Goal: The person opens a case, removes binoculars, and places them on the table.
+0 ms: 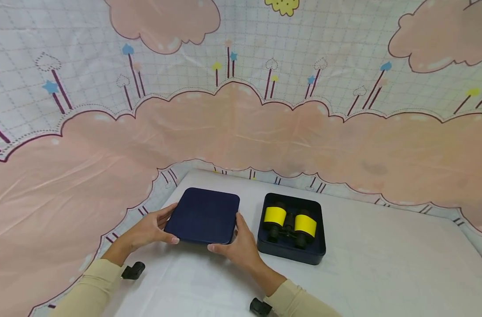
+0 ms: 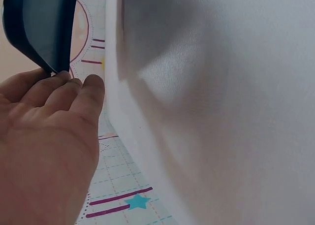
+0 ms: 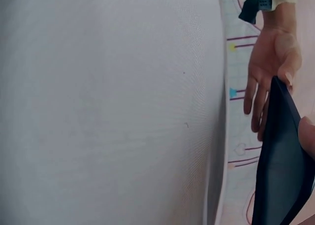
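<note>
"Over the white table point(image 1: 383, 255), what does the person hold?"

"A dark blue lid point(image 1: 203, 215), raised clear of the surface, with both hands on it."

"How do the fingers sit?"

"The left hand point(image 1: 151, 230) pinches the lid's left side, thumb at the near corner, fingers reaching beneath. The right hand point(image 1: 242, 246) grips the opposite side, thumb at the near edge; I can't tell how its hidden fingers lie."

"And beside that?"

"Just to the right of the right hand, a dark blue box point(image 1: 290, 256) stands uncovered on the table, black-and-yellow binoculars point(image 1: 290, 223) lying inside it."

"Anything else?"

"Beige sleeves point(image 1: 92, 284), a small black device point(image 1: 134, 270) near each wrist, and a backdrop point(image 1: 241, 127) of pink clouds behind the table."
</note>
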Tool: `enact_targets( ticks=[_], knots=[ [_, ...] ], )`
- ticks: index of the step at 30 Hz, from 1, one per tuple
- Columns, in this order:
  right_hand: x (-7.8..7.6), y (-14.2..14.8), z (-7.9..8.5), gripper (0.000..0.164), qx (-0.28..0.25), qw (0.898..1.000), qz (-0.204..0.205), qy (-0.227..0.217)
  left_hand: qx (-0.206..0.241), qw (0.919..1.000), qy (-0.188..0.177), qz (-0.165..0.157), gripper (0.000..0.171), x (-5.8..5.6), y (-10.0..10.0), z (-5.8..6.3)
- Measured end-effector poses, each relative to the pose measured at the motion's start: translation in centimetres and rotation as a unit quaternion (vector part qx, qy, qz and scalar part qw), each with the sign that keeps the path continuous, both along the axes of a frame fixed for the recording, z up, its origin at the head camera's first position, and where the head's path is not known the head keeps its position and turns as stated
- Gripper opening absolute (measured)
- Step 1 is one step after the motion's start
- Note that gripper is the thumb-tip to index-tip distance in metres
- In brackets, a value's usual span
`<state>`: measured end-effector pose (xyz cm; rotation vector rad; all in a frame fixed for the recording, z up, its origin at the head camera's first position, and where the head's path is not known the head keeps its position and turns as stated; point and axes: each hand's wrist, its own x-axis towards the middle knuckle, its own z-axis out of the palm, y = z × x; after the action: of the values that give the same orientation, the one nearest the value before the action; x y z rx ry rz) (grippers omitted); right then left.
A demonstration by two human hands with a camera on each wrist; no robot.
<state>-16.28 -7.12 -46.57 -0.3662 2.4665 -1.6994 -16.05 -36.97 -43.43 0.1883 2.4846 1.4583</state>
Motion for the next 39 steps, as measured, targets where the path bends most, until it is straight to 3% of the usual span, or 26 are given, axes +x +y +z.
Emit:
enact_targets(
  ticks=[16, 31, 39],
  knots=[
    [-0.3, -0.2, -0.4, 0.121, 0.039, 0.999, 0.004, -0.026, -0.02, 0.9996, -0.019, -0.007, 0.117, -0.4, -0.5, -0.5],
    [-0.5, -0.7, -0.5, 0.117, 0.096, 0.995, 0.003, -0.023, -0.049, 0.9983, -0.021, -0.024, 0.117, -0.7, -0.8, -0.7],
    [-0.5, -1.0, -0.5, 0.118, 0.123, 0.992, 0.005, -0.016, -0.094, 0.9954, -0.017, -0.012, 0.12, -0.7, -0.1, -0.9]
  ],
)
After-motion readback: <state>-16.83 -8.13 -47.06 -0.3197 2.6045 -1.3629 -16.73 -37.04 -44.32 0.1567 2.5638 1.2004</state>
